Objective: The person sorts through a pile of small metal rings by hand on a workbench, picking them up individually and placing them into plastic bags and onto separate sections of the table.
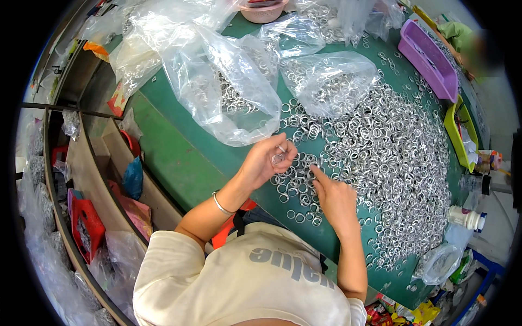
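Note:
Silver metal rings (402, 157) lie in a wide, dense heap over the green table (179, 157). My left hand (262, 160) is half curled, palm turned up, at the heap's left edge, with a few metal rings (278, 158) held in its fingers. To the right, my right hand (337, 202) reaches down over the loose rings. Its index finger stretches out and its tip is at the rings; the other fingers are partly folded and hidden. No ring shows in this hand.
Clear plastic bags of rings (212, 81) stand beyond my hands, with another bag (331, 81) beside them. A purple basket (427, 60) and a yellow-green basket (459, 133) line the right edge. A white bottle (466, 218) stands below them. Shelving (100, 179) runs along the left.

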`<state>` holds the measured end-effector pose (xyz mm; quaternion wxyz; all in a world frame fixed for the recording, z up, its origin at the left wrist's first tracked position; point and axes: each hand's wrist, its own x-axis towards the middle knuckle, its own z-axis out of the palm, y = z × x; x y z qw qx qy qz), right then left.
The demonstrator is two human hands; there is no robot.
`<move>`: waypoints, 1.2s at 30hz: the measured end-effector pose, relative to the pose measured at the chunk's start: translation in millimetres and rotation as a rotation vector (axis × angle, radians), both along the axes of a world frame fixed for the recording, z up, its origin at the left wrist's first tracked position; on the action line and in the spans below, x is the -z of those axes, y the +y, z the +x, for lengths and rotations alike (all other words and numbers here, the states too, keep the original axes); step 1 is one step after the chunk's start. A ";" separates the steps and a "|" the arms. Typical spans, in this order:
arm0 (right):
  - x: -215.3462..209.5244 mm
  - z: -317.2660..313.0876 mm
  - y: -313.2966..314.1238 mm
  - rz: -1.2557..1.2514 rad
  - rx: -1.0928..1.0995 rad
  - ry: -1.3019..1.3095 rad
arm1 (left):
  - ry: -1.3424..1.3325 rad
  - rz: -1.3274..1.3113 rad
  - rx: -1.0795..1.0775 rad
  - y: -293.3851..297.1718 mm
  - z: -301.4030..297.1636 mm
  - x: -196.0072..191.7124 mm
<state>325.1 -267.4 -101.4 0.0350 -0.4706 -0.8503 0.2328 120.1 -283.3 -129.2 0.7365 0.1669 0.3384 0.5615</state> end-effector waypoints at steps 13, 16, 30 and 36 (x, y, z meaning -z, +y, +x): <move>22.9 -32.6 56.3 0.388 0.193 0.121 | 0.867 0.241 0.033 4.9 20.3 2.7; 38.7 -37.8 66.7 0.421 0.137 0.056 | 1.039 0.260 0.008 7.3 24.7 -3.3; 10.3 25.0 25.8 -1.005 0.698 1.464 | 1.678 0.426 0.202 3.2 32.3 -6.3; 15.8 26.7 28.0 -0.919 0.540 1.253 | 1.712 0.314 -0.017 3.2 23.3 -3.5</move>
